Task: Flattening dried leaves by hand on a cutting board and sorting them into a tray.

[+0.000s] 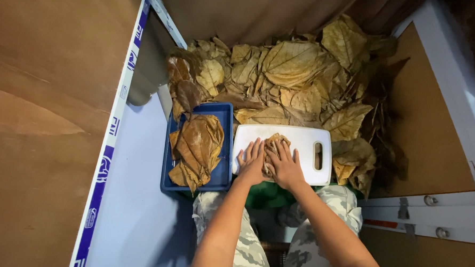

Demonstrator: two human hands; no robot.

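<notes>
We see a blue tray point(223, 149) of dried brown leaves point(197, 148); behind it a large heap of dried leaves point(293, 77), left of it a white floor point(133, 198).

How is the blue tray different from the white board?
The blue tray has raised sides and holds a stack of dry brown leaves; the white board is flat, with a handle slot. Nobody touches the tray; the left hand and right hand press leaves on the board. Both are rectangular.
</notes>
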